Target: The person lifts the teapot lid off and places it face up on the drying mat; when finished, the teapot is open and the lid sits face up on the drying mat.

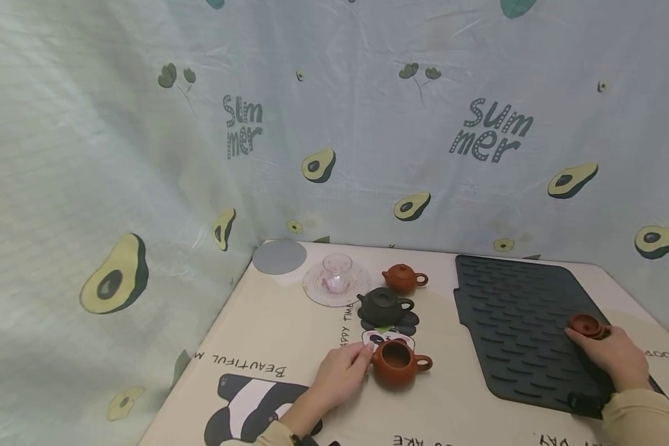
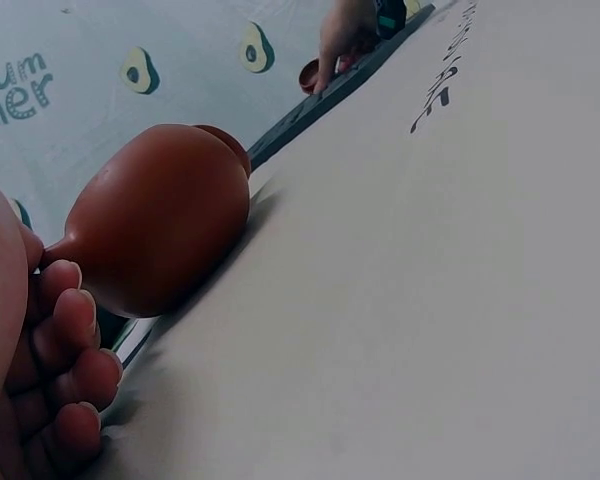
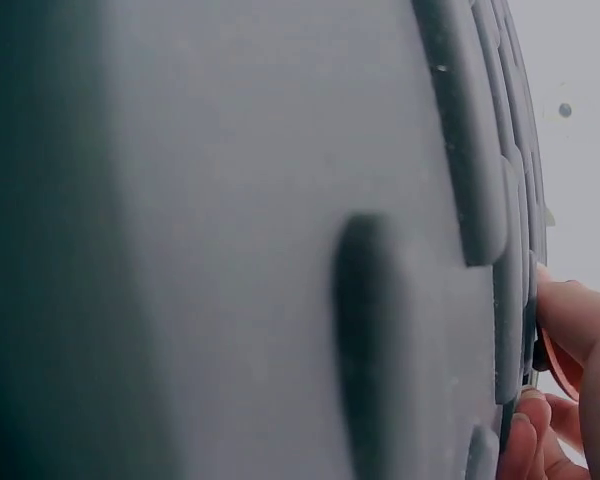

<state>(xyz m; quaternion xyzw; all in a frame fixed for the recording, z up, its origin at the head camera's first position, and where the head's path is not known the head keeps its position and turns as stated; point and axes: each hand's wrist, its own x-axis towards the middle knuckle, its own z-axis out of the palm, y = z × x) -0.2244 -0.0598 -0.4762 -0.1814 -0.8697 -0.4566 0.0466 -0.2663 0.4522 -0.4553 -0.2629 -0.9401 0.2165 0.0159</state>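
A reddish-brown clay teapot (image 1: 397,364) stands on the table with its top uncovered, handle to the right. My left hand (image 1: 341,370) pinches its spout between thumb and index finger; in the left wrist view the other fingers (image 2: 80,375) curl beneath the spout. Over at the right, my right hand (image 1: 619,354) holds a small round reddish-brown teapot lid (image 1: 584,324) at the right side of a dark ridged mat (image 1: 513,322). Only an orange-red edge of the lid (image 3: 562,362) shows between the fingers in the right wrist view.
Behind the uncovered teapot stand a dark teapot (image 1: 383,306) and another reddish-brown teapot (image 1: 402,279), both lidded. A clear glass cup (image 1: 337,270) sits on a patterned plate (image 1: 312,290), with a grey disc (image 1: 280,256) at the back left. A printed curtain (image 1: 357,124) hangs behind.
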